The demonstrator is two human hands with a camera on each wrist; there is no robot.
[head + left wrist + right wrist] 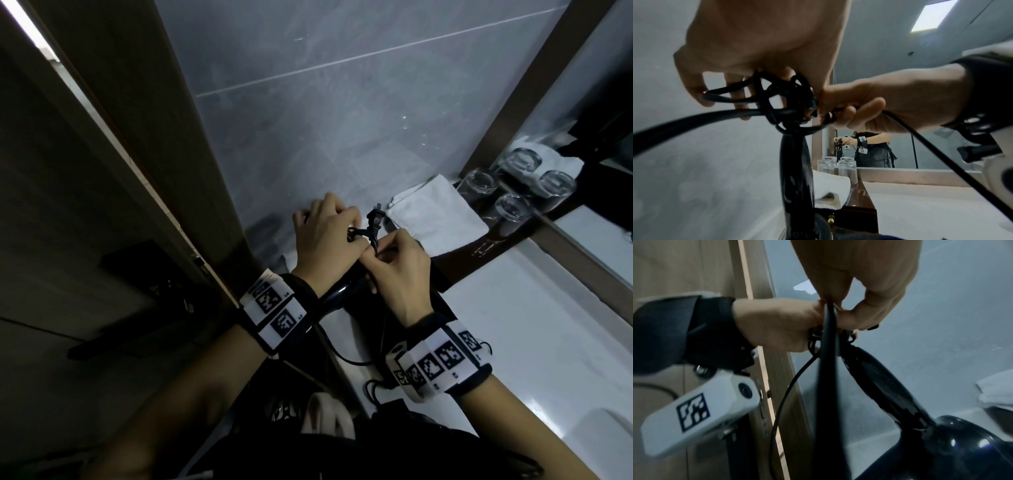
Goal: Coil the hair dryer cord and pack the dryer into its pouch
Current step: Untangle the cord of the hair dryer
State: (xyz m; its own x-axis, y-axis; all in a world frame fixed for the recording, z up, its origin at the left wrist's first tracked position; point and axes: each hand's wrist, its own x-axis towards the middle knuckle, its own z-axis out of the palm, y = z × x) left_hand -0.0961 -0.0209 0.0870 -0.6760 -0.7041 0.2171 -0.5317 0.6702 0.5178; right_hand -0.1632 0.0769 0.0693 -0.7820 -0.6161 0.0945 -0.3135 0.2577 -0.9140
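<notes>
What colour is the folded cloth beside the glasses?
White folded cloth; clearest in the head view.

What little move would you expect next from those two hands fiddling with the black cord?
Probably tucking the loose end under the wraps. The left hand grips the bundled black hair dryer cord at the glossy black hair dryer handle's tip, the right hand pinches a strand beside it, and the black two-pin plug sticks up free, so the coil looks unsecured.
</notes>
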